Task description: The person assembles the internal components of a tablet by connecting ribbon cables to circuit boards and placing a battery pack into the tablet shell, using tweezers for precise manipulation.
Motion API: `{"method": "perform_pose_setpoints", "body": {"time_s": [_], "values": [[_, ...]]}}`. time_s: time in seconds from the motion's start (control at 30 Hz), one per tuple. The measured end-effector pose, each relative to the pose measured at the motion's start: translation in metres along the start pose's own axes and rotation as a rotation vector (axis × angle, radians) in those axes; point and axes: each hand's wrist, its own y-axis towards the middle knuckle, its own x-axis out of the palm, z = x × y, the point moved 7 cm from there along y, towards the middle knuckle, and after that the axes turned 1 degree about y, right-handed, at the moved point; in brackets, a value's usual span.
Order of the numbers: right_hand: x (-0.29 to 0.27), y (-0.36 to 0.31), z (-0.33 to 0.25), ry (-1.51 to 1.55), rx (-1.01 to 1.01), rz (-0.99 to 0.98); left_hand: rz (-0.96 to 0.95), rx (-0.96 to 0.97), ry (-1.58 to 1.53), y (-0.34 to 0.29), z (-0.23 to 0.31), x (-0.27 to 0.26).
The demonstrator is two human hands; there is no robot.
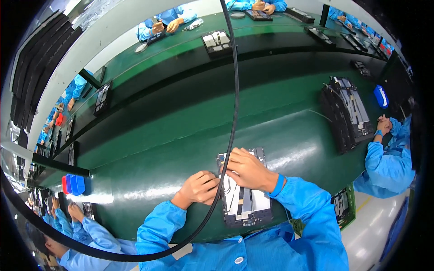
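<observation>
On the green bench in front of me lies a flat opened electronic device (260,202), with a black frame, white panels and dark strips along its middle. My right hand (246,169) rests over its upper part, fingers curled down and closed together. At the device's left edge is my left hand (199,187), its fingers bent inward and closed. Whatever the fingertips of either hand grip is hidden or too small to make out. A blue band (278,185) circles my right wrist. A thick black cable (235,90) hangs across the view, passing in front of the device's left side.
Stacked black device trays (346,113) stand at the right, near a blue bin (381,96) and a co-worker's clasped hands (384,124). Blue and red bins (74,184) sit at the left. Beyond, a dark conveyor (181,81) carries similar devices (217,43). A green crate (344,205) is low right.
</observation>
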Motion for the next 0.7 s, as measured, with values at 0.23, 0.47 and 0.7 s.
{"method": "perform_pose_setpoints", "body": {"time_s": [0.23,0.47,0.7], "values": [[0.001,-0.001,0.01,0.128,0.094,-0.04,0.017,-0.015,0.018,0.011,-0.017,0.002],[0.004,0.001,0.021,0.252,0.23,-0.015,0.061,-0.125,-0.027,0.007,-0.022,0.0],[0.001,0.004,0.024,0.289,0.372,-0.031,0.074,-0.237,-0.067,0.004,-0.022,-0.001]]}}
